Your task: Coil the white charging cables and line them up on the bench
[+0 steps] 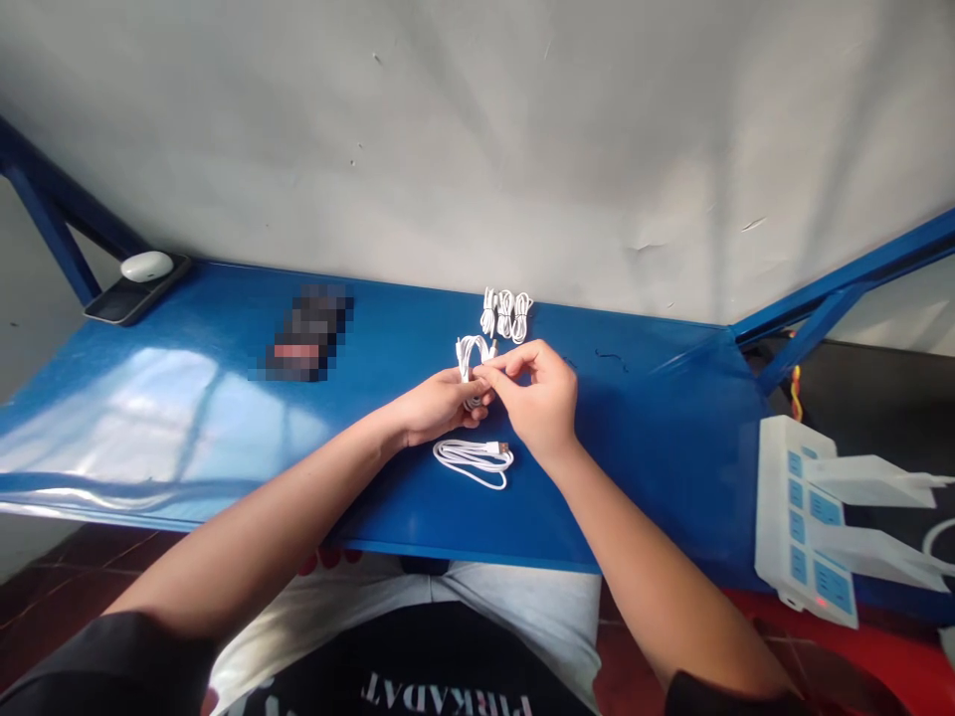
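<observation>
Both my hands meet over the middle of a blue table [186, 398]. My left hand [437, 408] is closed around a coiled white cable [472, 353], whose loops stick up above my fingers. My right hand [541, 393] pinches the same cable at its top, thumb and forefinger together. A loose white cable [474, 460] with a USB plug lies flat on the table just below my hands. Three bundled white cables [505, 313] lie in a row beyond my hands, near the wall.
A dark phone [130, 293] with a white oval object [147, 266] on it lies at the far left corner. A blurred dark item [302, 333] rests left of centre. A white power strip [802, 522] with plugged chargers sits at the right. The grey wall is close behind.
</observation>
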A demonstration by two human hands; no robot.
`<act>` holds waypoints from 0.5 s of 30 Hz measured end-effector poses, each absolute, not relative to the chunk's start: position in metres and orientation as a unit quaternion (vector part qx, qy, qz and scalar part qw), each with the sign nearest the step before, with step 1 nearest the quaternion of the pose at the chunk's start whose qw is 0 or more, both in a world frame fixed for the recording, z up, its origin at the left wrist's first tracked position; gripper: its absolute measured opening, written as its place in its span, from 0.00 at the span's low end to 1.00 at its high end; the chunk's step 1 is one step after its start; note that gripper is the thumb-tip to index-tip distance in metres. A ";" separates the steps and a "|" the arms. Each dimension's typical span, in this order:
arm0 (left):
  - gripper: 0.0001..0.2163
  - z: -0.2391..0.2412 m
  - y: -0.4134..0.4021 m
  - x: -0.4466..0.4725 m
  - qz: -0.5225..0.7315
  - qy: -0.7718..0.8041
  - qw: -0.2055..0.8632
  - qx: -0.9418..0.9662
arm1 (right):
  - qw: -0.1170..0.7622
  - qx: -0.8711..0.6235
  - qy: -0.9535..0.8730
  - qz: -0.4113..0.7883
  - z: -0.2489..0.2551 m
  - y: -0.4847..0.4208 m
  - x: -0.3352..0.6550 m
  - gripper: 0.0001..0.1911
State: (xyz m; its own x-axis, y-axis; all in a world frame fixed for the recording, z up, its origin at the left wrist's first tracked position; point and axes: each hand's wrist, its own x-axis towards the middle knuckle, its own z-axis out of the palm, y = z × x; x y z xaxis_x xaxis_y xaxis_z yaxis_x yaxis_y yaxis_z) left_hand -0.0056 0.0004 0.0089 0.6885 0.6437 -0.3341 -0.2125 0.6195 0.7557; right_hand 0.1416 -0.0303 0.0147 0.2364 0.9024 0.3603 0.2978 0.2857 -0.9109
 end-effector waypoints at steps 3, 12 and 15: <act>0.13 0.007 -0.003 -0.002 0.250 0.320 0.816 0.412 | 0.553 -0.524 -0.628 0.160 0.013 -0.033 0.138 0.15; 0.12 0.008 -0.006 -0.005 0.205 0.388 0.698 0.566 | 0.448 -0.491 -0.747 0.012 0.017 -0.032 0.147 0.15; 0.12 0.010 -0.005 -0.007 0.209 0.384 0.711 0.550 | 0.451 -0.479 -0.752 -0.033 0.017 -0.033 0.148 0.10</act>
State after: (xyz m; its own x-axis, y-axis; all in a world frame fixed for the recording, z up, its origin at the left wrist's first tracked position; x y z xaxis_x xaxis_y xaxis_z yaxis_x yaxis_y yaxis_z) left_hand -0.0066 -0.0053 0.0099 0.6174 0.7205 -0.3157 0.1250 0.3063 0.9437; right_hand 0.1476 -0.0328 0.0173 -0.1344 0.6919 0.7094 0.7506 0.5385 -0.3830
